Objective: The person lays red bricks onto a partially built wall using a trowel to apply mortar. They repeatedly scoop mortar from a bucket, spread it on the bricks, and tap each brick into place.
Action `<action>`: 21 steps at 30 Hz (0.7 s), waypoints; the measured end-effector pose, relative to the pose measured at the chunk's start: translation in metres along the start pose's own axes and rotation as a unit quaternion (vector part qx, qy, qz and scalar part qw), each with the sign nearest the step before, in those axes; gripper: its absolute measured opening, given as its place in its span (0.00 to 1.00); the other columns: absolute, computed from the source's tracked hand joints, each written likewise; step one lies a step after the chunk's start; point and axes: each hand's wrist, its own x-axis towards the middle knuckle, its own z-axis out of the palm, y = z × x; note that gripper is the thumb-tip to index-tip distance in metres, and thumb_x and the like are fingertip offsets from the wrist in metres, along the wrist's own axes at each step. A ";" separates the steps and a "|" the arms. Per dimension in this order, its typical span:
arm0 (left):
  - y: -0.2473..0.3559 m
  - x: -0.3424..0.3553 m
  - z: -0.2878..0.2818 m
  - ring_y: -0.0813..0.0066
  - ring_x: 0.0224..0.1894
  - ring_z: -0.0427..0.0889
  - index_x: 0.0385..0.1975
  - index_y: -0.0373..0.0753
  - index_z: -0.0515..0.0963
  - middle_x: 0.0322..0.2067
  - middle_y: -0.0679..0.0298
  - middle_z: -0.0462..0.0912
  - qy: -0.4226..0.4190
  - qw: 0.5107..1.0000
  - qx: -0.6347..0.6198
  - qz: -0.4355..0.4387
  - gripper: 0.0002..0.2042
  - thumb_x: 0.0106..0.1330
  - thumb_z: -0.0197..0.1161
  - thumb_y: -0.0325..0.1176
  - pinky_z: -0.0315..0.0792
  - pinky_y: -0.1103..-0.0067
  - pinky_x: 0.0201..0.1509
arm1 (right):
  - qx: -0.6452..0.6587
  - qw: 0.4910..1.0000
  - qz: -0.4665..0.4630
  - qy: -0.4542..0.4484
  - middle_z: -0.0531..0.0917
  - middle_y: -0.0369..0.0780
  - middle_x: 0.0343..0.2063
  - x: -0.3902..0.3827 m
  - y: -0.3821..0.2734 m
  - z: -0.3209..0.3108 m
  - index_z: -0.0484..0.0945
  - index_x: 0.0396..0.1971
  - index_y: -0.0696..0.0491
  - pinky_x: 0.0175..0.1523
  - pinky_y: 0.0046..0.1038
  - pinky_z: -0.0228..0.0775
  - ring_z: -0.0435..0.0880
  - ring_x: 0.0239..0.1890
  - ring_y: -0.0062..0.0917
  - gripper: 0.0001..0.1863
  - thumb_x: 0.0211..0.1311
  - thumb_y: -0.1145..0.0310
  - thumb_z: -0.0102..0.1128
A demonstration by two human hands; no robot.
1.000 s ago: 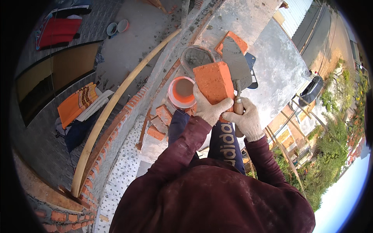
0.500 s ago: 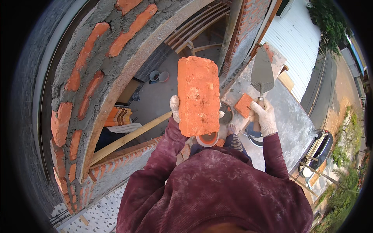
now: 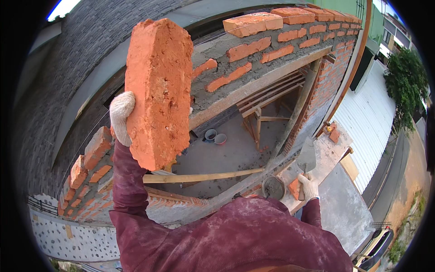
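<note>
My gloved left hand [image 3: 121, 115] grips an orange clay brick [image 3: 161, 90] by its left side and holds it up, tilted, in front of the wall. The brick hides most of those fingers. Lower right, my gloved right hand [image 3: 309, 187] is closed around the handle of a pointed trowel [image 3: 306, 156], blade upward. A smaller brick piece [image 3: 294, 188] shows right beside that hand; whether it is touched, I cannot tell. Behind the raised brick runs a curved brick wall [image 3: 249, 50] with grey mortar joints and a row of bricks [image 3: 299, 16] along its top.
A round tub of mortar [image 3: 273, 188] stands left of my right hand. A wooden beam [image 3: 204, 176] crosses the opening below the wall. Two buckets [image 3: 220, 138] sit on the floor far down. A thin string runs along the wall's top. Brick pieces [image 3: 334, 135] lie on the ledge.
My left hand has carried the brick up and left toward the wall. The view has swung left, showing more wall. My right hand still holds the trowel, now lower in view.
</note>
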 end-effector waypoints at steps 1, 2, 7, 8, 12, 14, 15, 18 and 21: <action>0.045 0.026 -0.010 0.47 0.57 0.85 0.74 0.29 0.58 0.63 0.32 0.72 -0.044 0.997 0.053 -0.029 0.44 0.62 0.65 0.49 0.86 0.56 0.55 | -0.003 1.000 -0.002 0.000 0.79 0.38 0.19 0.003 0.001 0.000 0.76 0.38 0.58 0.19 0.26 0.70 0.78 0.15 0.24 0.12 0.62 0.68 0.68; 0.081 0.054 -0.017 0.51 0.53 0.87 0.71 0.26 0.63 0.60 0.40 0.78 -0.043 0.992 0.113 -0.043 0.38 0.63 0.64 0.39 0.85 0.60 0.59 | -0.038 0.999 -0.008 0.013 0.79 0.38 0.19 -0.004 -0.008 0.003 0.76 0.38 0.58 0.20 0.26 0.71 0.79 0.16 0.24 0.12 0.63 0.67 0.67; 0.119 0.188 -0.022 0.55 0.64 0.79 0.78 0.45 0.60 0.66 0.49 0.75 -0.055 0.700 0.709 0.065 0.52 0.52 0.75 0.55 0.69 0.70 0.72 | -0.046 0.999 -0.013 0.011 0.79 0.37 0.20 -0.007 0.002 0.014 0.79 0.38 0.58 0.21 0.27 0.70 0.78 0.17 0.22 0.12 0.63 0.65 0.67; 0.108 0.205 -0.013 0.54 0.64 0.79 0.78 0.50 0.62 0.66 0.50 0.76 -0.028 0.654 0.756 0.029 0.52 0.48 0.77 0.54 0.69 0.68 0.72 | -0.049 0.998 -0.027 0.011 0.78 0.36 0.20 -0.009 0.006 0.012 0.79 0.37 0.58 0.21 0.27 0.70 0.78 0.17 0.22 0.12 0.63 0.65 0.68; 0.062 0.237 -0.032 0.57 0.63 0.80 0.75 0.52 0.68 0.65 0.54 0.79 -0.049 0.642 0.762 -0.067 0.52 0.40 0.78 0.46 0.68 0.71 0.70 | -0.056 0.998 -0.016 0.026 0.79 0.36 0.21 -0.019 0.042 -0.005 0.80 0.28 0.58 0.25 0.28 0.72 0.79 0.20 0.21 0.13 0.57 0.63 0.70; 0.044 0.250 -0.040 0.59 0.62 0.80 0.74 0.53 0.69 0.64 0.56 0.80 -0.069 0.655 0.747 -0.092 0.51 0.40 0.79 0.45 0.68 0.72 0.70 | -0.082 0.995 0.006 0.051 0.80 0.37 0.21 -0.031 0.059 -0.021 0.80 0.27 0.59 0.27 0.28 0.72 0.79 0.22 0.22 0.14 0.54 0.63 0.71; 0.034 0.253 -0.034 0.60 0.63 0.80 0.74 0.53 0.69 0.64 0.57 0.80 -0.078 0.664 0.736 -0.107 0.50 0.41 0.79 0.44 0.68 0.72 0.70 | -0.093 0.993 0.023 0.065 0.80 0.37 0.22 -0.045 0.058 -0.030 0.80 0.27 0.59 0.28 0.29 0.72 0.80 0.23 0.22 0.14 0.53 0.63 0.71; 0.024 0.259 -0.027 0.62 0.62 0.80 0.74 0.53 0.70 0.64 0.58 0.80 -0.083 0.680 0.714 -0.141 0.50 0.42 0.80 0.44 0.68 0.72 0.70 | -0.134 0.985 0.043 0.096 0.81 0.38 0.21 -0.061 0.086 -0.049 0.80 0.27 0.61 0.32 0.30 0.73 0.80 0.25 0.23 0.15 0.51 0.63 0.71; 0.021 0.259 -0.022 0.60 0.62 0.80 0.73 0.52 0.70 0.64 0.55 0.80 -0.080 0.677 0.717 -0.143 0.49 0.41 0.79 0.42 0.67 0.71 0.71 | -0.166 0.980 0.044 0.103 0.82 0.40 0.21 -0.066 0.110 -0.062 0.81 0.26 0.62 0.35 0.33 0.72 0.79 0.26 0.23 0.16 0.50 0.63 0.71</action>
